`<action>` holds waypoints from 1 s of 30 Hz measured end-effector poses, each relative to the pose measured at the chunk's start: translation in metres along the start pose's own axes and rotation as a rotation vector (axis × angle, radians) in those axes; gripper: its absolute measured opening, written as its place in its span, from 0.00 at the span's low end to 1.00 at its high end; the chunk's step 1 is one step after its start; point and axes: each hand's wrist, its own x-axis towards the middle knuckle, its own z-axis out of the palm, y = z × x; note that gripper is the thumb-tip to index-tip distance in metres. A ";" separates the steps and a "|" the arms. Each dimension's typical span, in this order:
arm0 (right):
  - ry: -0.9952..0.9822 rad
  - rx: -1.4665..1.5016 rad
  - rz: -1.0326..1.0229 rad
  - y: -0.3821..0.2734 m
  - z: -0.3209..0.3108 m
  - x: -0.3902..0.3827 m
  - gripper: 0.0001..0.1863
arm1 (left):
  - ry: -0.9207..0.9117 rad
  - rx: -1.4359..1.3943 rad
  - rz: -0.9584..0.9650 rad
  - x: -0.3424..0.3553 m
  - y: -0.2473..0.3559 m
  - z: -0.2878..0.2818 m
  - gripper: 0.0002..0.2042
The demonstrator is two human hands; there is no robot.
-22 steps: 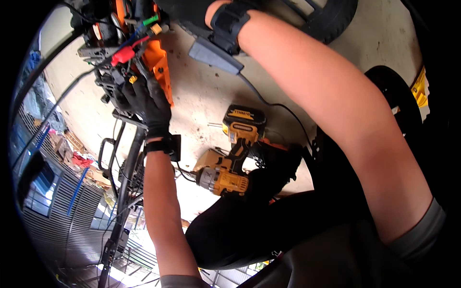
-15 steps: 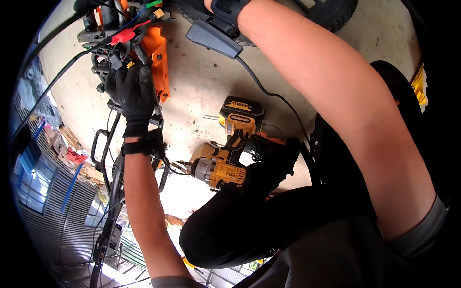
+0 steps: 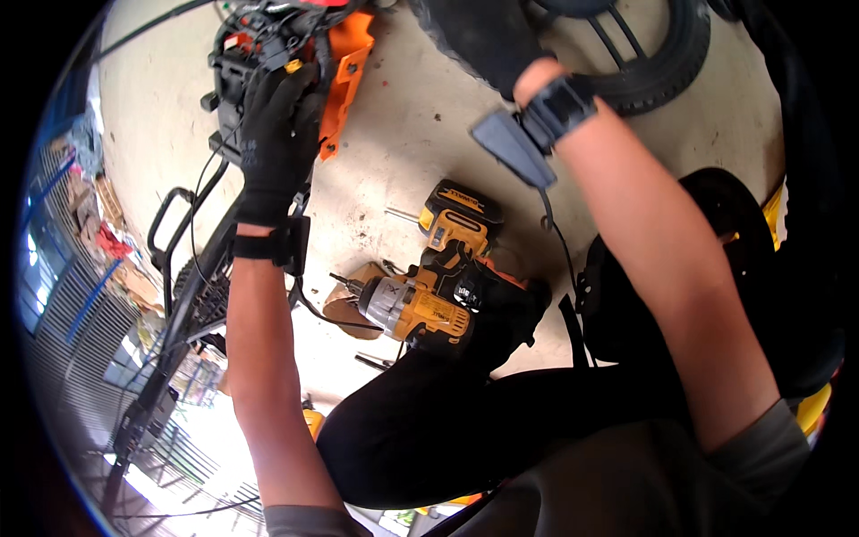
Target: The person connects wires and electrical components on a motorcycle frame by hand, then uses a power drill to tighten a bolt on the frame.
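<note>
My left hand [image 3: 279,134], eleven o'clock: fingers bent against machine [image 3: 234,76], grip unclear. Right hand [image 3: 479,40], twelve o'clock, near wheel [image 3: 684,70]; can't tell what it holds.

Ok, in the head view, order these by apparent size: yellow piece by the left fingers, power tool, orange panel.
Power tool
Orange panel
Yellow piece, by far the smallest

I see my left hand [image 3: 279,130] on black machine parts [image 3: 234,80], beside an orange panel [image 3: 344,98]. My right hand [image 3: 483,38] is near a tyre [image 3: 686,68].
</note>
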 end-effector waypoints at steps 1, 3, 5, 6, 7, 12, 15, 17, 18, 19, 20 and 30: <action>-0.218 0.271 0.161 -0.014 -0.002 -0.017 0.12 | 0.033 0.007 -0.002 -0.002 -0.002 0.000 0.15; -0.433 0.320 0.139 -0.013 0.006 -0.033 0.16 | 0.073 0.000 -0.010 -0.003 0.000 0.003 0.14; -0.584 0.310 0.154 -0.019 0.021 -0.047 0.19 | 0.071 -0.022 -0.062 -0.009 0.001 0.000 0.14; -0.600 0.332 0.177 -0.021 0.033 -0.051 0.20 | 0.109 -0.046 -0.059 -0.013 0.003 -0.005 0.15; -0.610 0.346 0.206 -0.019 0.045 -0.056 0.22 | 0.150 -0.079 -0.051 -0.014 0.007 -0.008 0.15; -0.704 0.536 0.447 -0.027 0.073 -0.060 0.28 | 0.444 -0.077 -0.103 -0.047 0.014 -0.024 0.15; -0.736 0.553 0.514 -0.028 0.087 -0.058 0.17 | 0.336 -0.012 -0.295 -0.084 0.006 -0.020 0.24; -0.723 0.633 0.554 -0.034 0.094 -0.061 0.16 | 0.193 0.146 -0.467 -0.112 -0.003 -0.001 0.35; -0.718 0.675 0.574 -0.037 0.097 -0.062 0.16 | 0.138 0.203 -0.533 -0.125 -0.008 0.009 0.39; -0.703 0.728 0.636 -0.038 0.098 -0.063 0.15 | 0.111 0.245 -0.558 -0.131 -0.012 0.018 0.40; -0.689 0.751 0.651 -0.040 0.101 -0.065 0.15 | 0.083 0.288 -0.581 -0.135 -0.016 0.025 0.42; -0.611 0.720 0.727 -0.048 0.108 -0.066 0.15 | 0.210 0.284 -0.504 -0.135 -0.036 0.058 0.47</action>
